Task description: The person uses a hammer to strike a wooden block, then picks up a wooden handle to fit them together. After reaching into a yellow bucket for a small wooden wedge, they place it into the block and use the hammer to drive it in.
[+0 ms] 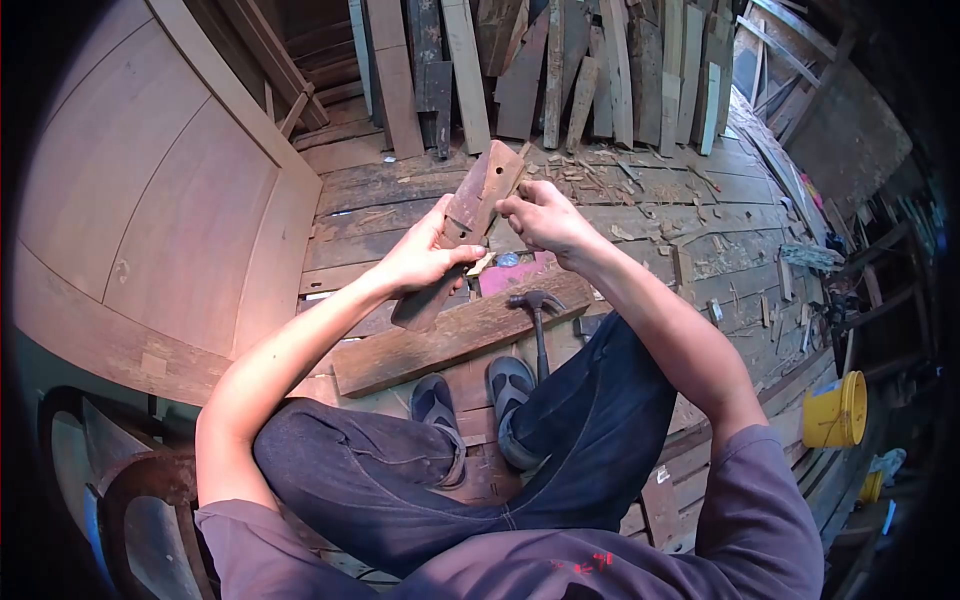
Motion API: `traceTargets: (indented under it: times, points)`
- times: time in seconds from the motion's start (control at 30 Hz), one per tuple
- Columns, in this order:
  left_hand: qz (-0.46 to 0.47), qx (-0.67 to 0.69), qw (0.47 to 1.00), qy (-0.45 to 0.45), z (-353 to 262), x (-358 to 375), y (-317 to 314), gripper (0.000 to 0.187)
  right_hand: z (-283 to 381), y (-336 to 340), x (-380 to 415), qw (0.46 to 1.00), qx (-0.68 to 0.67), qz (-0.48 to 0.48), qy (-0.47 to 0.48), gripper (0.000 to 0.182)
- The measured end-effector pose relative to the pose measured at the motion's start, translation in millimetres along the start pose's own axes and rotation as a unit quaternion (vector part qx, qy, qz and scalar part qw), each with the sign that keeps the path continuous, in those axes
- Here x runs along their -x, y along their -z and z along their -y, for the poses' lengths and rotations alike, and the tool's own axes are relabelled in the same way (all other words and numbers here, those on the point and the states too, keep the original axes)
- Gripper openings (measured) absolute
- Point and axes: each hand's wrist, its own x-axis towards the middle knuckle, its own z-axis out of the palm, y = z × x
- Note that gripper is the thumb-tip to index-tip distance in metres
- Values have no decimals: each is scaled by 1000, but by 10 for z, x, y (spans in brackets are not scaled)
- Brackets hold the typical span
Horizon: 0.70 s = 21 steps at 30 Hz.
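Note:
My left hand (pixel 425 250) is wrapped round a reddish-brown wooden board (pixel 480 195) with small round holes in it. The board is held tilted in the air, its upper end pointing away from me. Close to the board's right edge, the fingers of my right hand (pixel 540 218) are curled and pinched together. What they hold, if anything, is hidden. A thin pale sliver of wood shows between the board and those fingers. Below my hands a thick wooden beam (pixel 450 335) lies on the floor, with a hammer (pixel 537 305) resting head-up against it.
Wooden planks (pixel 470 80) lean in a row at the back. A large wooden panel (pixel 170 190) stands at left. Wood chips litter the plank floor (pixel 700 240). A pink piece (pixel 515 277) lies behind the beam. At right is a yellow bucket (pixel 835 410).

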Motion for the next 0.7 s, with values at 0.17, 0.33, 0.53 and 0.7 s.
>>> traceTargets:
  times: [0.17,0.33,0.53,0.7]
  points:
    - [-70,-137,985,-84,95,-48,-69,63,83,8,36,998,54,-30,6,23]
    - [-63,-118,989,-66,-41,-26,-70,64,101,161,28,999,6,46,29,13]
    - [87,219,972,-7,-92,47,78,60,112,448,45,976,-34,184,107,18]
    - [179,303,936,27,-130,121,166,44,107,720,-61,951,14,257,171,30]
